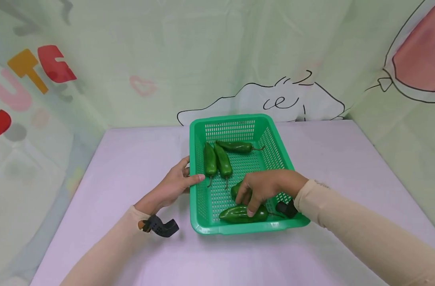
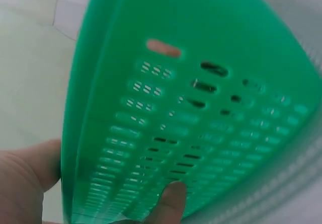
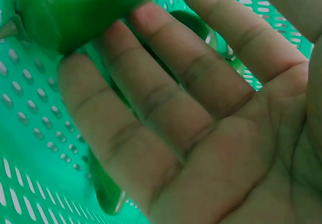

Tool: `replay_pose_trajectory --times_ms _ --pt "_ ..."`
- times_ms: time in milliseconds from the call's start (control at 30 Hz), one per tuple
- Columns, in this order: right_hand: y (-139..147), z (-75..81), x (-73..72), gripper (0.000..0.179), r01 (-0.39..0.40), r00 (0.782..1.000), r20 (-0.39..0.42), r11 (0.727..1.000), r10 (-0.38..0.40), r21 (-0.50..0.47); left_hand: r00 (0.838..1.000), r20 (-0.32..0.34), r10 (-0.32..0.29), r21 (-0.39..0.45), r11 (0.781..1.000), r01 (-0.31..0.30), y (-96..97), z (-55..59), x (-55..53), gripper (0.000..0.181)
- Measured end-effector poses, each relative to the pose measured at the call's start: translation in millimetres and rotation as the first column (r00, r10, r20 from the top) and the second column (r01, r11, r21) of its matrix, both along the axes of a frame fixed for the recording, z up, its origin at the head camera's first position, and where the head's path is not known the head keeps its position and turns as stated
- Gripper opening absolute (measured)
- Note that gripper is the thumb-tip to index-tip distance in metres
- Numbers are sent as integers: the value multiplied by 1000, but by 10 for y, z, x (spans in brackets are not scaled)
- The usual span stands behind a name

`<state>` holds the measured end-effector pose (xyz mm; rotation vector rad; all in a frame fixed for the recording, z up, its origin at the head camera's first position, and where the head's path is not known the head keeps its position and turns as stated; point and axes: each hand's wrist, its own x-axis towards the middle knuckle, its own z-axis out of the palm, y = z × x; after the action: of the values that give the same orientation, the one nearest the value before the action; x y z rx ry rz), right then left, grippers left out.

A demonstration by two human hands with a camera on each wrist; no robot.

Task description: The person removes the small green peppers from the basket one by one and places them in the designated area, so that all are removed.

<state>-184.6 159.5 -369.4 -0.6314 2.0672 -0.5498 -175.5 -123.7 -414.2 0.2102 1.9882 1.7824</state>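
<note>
A green plastic basket with slotted walls holds several long green peppers. My left hand grips its left wall, thumb over the rim and fingers outside; the left wrist view shows fingers against the slots of the basket wall. Inside the basket, my right hand reaches down over a front pepper and a partly hidden pepper. Its thumb is at the front one. In the right wrist view, its fingers extend fairly straight, tips at a glossy pepper.
Two peppers lie side by side at the basket's left, with another pepper across the back. The basket stands on a pale lilac table. A printed cloth backdrop hangs behind and at the sides.
</note>
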Motion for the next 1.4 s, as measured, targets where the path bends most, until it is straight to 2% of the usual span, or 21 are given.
replay_pose_trajectory --times_ms 167,333,633,1000,1233,1400 --pt "-3 -35 4 44 8 1000 1 1000 -8 13 999 24 30 32 999 -31 35 1 21 83" --pt "4 -60 11 47 22 1000 13 1000 -23 20 999 16 34 44 998 -34 50 -3 34 86" --pt "-12 -77 35 47 3 1000 24 1000 -4 25 999 23 46 52 998 -48 33 -33 72 85" --pt "28 -31 39 44 3 1000 -15 1000 -3 4 999 9 48 70 996 -48 24 -51 97 85" --pt "135 35 7 45 8 999 -40 997 -12 -81 999 -19 42 75 996 -40 26 -41 111 84" --pt "210 121 10 45 35 999 -26 987 -39 -157 999 -15 44 74 996 -43 32 -55 109 84"
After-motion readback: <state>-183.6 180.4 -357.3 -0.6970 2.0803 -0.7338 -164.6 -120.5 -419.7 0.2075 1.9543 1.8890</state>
